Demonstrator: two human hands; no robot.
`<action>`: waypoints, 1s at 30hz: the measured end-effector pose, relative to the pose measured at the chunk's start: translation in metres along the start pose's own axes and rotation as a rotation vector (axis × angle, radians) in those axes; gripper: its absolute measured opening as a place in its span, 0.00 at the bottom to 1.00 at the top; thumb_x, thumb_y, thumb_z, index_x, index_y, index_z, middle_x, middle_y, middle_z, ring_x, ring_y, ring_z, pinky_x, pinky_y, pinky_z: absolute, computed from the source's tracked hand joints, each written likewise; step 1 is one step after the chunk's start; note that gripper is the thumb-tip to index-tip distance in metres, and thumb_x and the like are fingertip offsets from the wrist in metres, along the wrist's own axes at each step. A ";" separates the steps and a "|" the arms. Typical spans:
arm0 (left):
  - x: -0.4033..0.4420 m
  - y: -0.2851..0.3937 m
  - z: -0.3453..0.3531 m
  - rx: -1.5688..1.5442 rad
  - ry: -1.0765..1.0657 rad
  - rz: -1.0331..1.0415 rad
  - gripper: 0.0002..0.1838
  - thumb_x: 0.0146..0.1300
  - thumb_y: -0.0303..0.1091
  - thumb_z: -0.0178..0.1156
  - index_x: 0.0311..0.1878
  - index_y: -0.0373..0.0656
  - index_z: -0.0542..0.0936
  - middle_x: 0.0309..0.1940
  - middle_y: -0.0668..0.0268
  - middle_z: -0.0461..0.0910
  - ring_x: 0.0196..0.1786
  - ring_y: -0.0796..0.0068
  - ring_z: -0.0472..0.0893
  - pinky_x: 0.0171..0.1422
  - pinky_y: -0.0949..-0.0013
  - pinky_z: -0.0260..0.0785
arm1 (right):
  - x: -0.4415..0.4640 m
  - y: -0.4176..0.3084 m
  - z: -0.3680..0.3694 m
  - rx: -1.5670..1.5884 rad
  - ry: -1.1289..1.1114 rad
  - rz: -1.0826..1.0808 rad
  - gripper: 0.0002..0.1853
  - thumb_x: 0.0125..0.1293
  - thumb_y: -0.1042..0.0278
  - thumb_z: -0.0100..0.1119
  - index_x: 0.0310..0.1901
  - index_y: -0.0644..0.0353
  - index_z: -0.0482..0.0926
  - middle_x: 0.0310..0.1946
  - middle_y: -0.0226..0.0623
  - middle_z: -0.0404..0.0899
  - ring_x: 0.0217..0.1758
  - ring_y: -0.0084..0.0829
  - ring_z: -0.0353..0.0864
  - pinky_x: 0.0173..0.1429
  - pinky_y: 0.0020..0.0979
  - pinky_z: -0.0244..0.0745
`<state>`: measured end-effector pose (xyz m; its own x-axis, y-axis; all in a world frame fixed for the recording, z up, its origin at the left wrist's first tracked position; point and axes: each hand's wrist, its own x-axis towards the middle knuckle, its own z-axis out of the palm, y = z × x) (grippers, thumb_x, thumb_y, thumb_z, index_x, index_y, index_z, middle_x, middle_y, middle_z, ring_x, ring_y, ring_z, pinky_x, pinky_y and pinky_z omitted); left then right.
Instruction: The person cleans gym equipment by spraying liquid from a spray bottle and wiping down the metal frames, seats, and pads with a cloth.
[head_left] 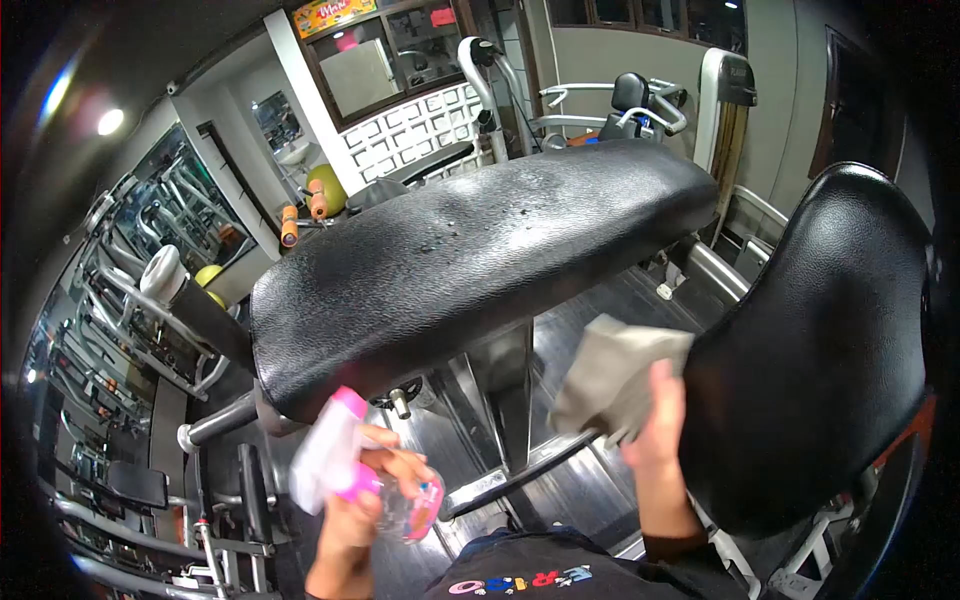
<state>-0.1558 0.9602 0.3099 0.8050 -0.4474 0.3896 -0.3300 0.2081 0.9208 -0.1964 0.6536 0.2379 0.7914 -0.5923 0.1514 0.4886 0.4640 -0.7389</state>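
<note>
My left hand [375, 485] is closed around a spray bottle [335, 450] with a white and pink trigger head and a clear body, tilted and a little blurred. It is just below the near left end of a long black padded bench [400, 265], apart from it. Dark wet drops show on the middle of the pad. In my right hand [660, 430] is a folded grey cloth [615, 375], gripped at its right side. The cloth is in the air between the long pad and an upright black padded seat [830, 350].
Gym machines with metal frames [130, 300] line the left side. Orange foam rollers [318, 200] and a yellow-green ball [328, 188] are behind the pad. Another machine with a tall white column [715, 110] is at the back right. Metal bars [520, 475] run beneath the bench.
</note>
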 end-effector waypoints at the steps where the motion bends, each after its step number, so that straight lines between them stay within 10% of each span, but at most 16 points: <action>1: -0.009 -0.014 -0.004 -0.021 -0.008 -0.041 0.42 0.59 0.62 0.65 0.61 0.36 0.66 0.28 0.64 0.82 0.41 0.61 0.85 0.60 0.56 0.71 | 0.003 -0.013 0.012 0.120 0.054 -0.137 0.27 0.75 0.48 0.46 0.62 0.64 0.69 0.58 0.41 0.75 0.61 0.37 0.76 0.65 0.41 0.69; 5: -0.035 -0.074 -0.026 -0.070 -0.134 -0.124 0.33 0.62 0.44 0.67 0.60 0.27 0.68 0.32 0.64 0.83 0.43 0.65 0.83 0.57 0.59 0.73 | 0.030 -0.060 0.069 0.165 -0.005 -0.767 0.31 0.77 0.45 0.41 0.69 0.63 0.61 0.68 0.43 0.65 0.71 0.44 0.66 0.73 0.48 0.59; 8: -0.036 -0.088 -0.033 -0.155 -0.210 -0.176 0.31 0.61 0.42 0.67 0.58 0.26 0.71 0.31 0.63 0.83 0.40 0.67 0.84 0.54 0.60 0.74 | 0.072 -0.103 0.111 -1.232 -0.193 -1.566 0.21 0.74 0.56 0.47 0.58 0.62 0.75 0.68 0.50 0.68 0.75 0.48 0.60 0.78 0.50 0.50; 13: -0.020 -0.088 -0.051 -0.149 -0.432 -0.163 0.29 0.60 0.44 0.68 0.56 0.31 0.74 0.30 0.63 0.83 0.38 0.68 0.85 0.56 0.61 0.76 | 0.118 -0.095 0.150 -1.551 -0.404 -0.636 0.16 0.66 0.67 0.57 0.55 0.56 0.79 0.56 0.41 0.79 0.63 0.42 0.74 0.68 0.41 0.66; 19: 0.001 -0.110 -0.068 -0.072 -0.618 0.033 0.31 0.58 0.47 0.69 0.54 0.29 0.74 0.29 0.63 0.83 0.38 0.67 0.86 0.58 0.61 0.75 | 0.033 -0.050 0.226 -1.380 -0.859 -0.887 0.31 0.51 0.81 0.61 0.60 0.47 0.76 0.64 0.32 0.75 0.72 0.42 0.66 0.74 0.49 0.56; 25: 0.007 -0.125 -0.077 -0.113 -0.798 0.052 0.30 0.60 0.47 0.68 0.55 0.32 0.74 0.30 0.64 0.83 0.39 0.69 0.86 0.52 0.64 0.77 | 0.054 -0.061 0.210 -1.438 -0.846 -0.977 0.22 0.59 0.76 0.60 0.57 0.54 0.78 0.61 0.37 0.77 0.66 0.43 0.74 0.70 0.44 0.66; 30: -0.001 -0.110 -0.090 -0.196 -0.780 -0.049 0.29 0.60 0.43 0.69 0.58 0.33 0.73 0.30 0.64 0.83 0.39 0.70 0.86 0.52 0.64 0.78 | 0.110 -0.083 0.156 -1.526 -0.325 -0.683 0.16 0.73 0.61 0.53 0.56 0.60 0.77 0.42 0.53 0.82 0.48 0.53 0.82 0.53 0.42 0.73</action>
<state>-0.0757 1.0158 0.2062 0.2159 -0.9234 0.3173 -0.1522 0.2891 0.9451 -0.0925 0.6522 0.4186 0.7339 -0.1619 0.6597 0.1293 -0.9201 -0.3697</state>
